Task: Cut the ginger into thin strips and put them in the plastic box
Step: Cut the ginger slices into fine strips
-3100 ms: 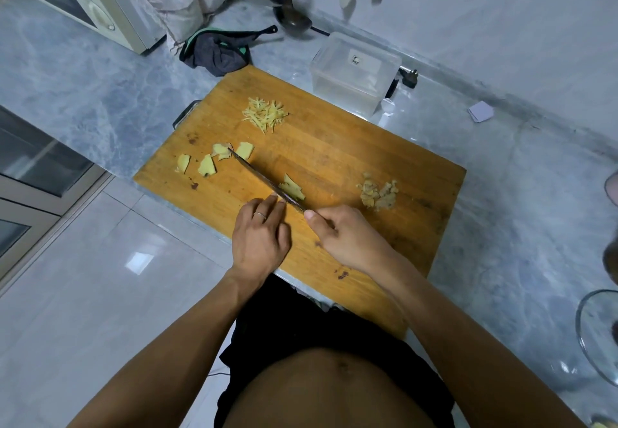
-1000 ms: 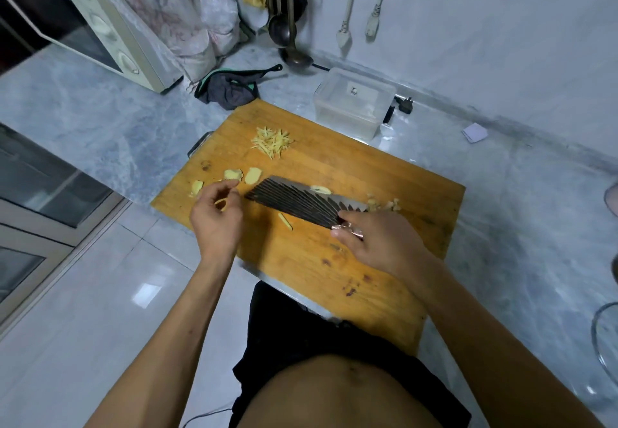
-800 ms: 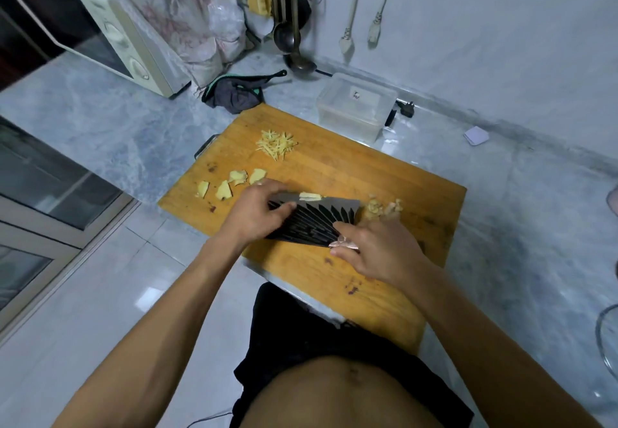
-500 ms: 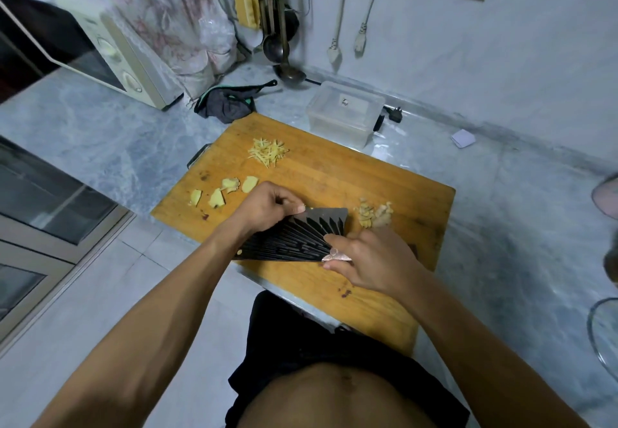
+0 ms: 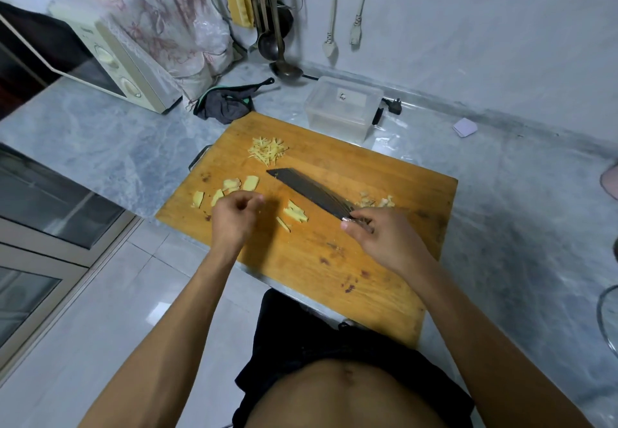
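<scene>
A: Four ginger slices (image 5: 224,190) lie in a loose row at the left of the wooden cutting board (image 5: 351,267), uncut. One pile of finished ginger strips (image 5: 267,150) sits near the far edge, and one small cluster of partly cut pieces (image 5: 294,214) lies between the hands.

B: And the head view half a second back?

A: There the left hand was wiping along the flat of the cleaver (image 5: 311,190), which lay nearer the person. Now the blade is swung out over the board's middle with nothing stuck to it, and the cluster has come off onto the wood.

B: So the blade is cleared for more cutting, I'd judge. The hands?

A: The right hand (image 5: 384,237) grasps the cleaver handle. The left hand (image 5: 234,213) has its fingers loosely curled with nothing visible in them, just beside the slices.

B: The box?

A: One clear plastic box (image 5: 342,106) stands past the board's far edge, seemingly with no ginger in it. One heap of peel scraps (image 5: 376,201) lies behind the right hand. So most of the task remains
</scene>
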A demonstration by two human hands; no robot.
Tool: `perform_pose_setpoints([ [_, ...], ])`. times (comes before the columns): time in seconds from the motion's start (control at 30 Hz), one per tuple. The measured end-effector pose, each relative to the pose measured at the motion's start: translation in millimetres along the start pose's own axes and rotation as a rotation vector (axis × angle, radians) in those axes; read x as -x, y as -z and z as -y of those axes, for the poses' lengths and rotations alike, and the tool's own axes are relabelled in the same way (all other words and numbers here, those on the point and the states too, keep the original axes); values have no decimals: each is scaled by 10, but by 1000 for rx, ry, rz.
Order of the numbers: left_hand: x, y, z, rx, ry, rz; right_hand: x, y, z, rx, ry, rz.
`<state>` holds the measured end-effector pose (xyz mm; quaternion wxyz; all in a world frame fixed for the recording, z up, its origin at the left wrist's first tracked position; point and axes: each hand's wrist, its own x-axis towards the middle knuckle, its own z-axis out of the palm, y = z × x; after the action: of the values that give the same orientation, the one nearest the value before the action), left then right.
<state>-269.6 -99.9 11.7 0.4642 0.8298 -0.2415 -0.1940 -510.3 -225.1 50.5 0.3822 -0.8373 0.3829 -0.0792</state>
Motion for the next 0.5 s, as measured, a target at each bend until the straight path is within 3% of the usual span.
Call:
perform_pose_setpoints([
  [0.13,-30,-173,-38,-256,-187,393,-31,-14,4,-143,-82,-13],
  [0.23,-151,-247,-126,-432,-328,533,-34,-45,2,-205,-106,3],
  [0.33,-247,-274,-87,-417,-324,490,6,-73,1,-238,-119,7],
  [0.5,-241,-251,22,-335,-188,265,6,-113,16,-359,-117,14],
])
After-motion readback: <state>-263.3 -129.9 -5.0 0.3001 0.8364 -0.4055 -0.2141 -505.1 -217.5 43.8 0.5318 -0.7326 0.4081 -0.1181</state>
